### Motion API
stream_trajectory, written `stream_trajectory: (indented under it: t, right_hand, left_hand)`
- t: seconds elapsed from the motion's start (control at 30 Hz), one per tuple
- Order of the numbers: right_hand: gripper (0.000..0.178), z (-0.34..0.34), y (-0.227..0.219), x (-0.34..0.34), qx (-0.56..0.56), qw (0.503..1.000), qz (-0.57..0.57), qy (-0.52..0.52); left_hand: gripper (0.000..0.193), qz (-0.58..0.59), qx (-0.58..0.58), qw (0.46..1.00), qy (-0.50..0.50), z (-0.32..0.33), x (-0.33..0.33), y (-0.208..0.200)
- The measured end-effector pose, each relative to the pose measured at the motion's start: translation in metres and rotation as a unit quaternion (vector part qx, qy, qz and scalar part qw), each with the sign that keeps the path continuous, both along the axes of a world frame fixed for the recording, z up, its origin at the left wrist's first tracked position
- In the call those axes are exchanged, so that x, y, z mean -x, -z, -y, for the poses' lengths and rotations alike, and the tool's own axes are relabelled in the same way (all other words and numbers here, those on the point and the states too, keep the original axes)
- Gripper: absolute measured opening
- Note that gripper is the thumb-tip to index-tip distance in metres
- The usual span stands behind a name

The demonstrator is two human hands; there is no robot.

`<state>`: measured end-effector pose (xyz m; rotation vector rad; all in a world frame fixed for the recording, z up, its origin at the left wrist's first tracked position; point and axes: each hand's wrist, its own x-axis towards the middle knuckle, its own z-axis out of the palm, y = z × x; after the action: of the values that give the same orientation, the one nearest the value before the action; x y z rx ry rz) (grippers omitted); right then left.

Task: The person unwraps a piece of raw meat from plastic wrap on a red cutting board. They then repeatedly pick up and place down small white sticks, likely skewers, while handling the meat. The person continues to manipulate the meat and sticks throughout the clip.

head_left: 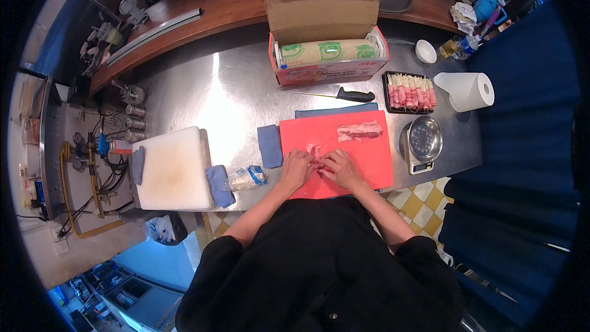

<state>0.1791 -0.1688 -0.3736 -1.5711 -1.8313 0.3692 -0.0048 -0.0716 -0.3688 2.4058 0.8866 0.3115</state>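
On a red cutting board my left hand and my right hand meet, fingertips together and closed on a small strip of raw meat. The fingers cover most of that strip. Farther right on the same board lies a flat slice of raw meat with pale fat, which neither hand touches. A black tray beyond the board's right corner holds several skewers of rolled pink meat, packed side by side.
A black-handled knife lies behind the board, before an open cardboard box with a wrapped roll. Right are a metal bowl on a scale and a paper roll. Left are blue cloths and a white cutting board.
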Motion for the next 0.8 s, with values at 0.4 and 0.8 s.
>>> stream_trajectory:
  t: [0.4, 0.8]
  right_hand:
    - [0.018, -0.032, 0.006, -0.011, 0.114, 0.990, 0.033, -0.078]
    - [0.019, -0.027, 0.006, -0.013, 0.003, 1.000, -0.009, 0.004]
  left_hand:
    - [0.024, 0.036, -0.029, 0.998, 0.051, -0.014, 0.011, 0.003]
    - [0.018, 0.064, -0.079, 0.994, 0.039, -0.010, 0.003, 0.007]
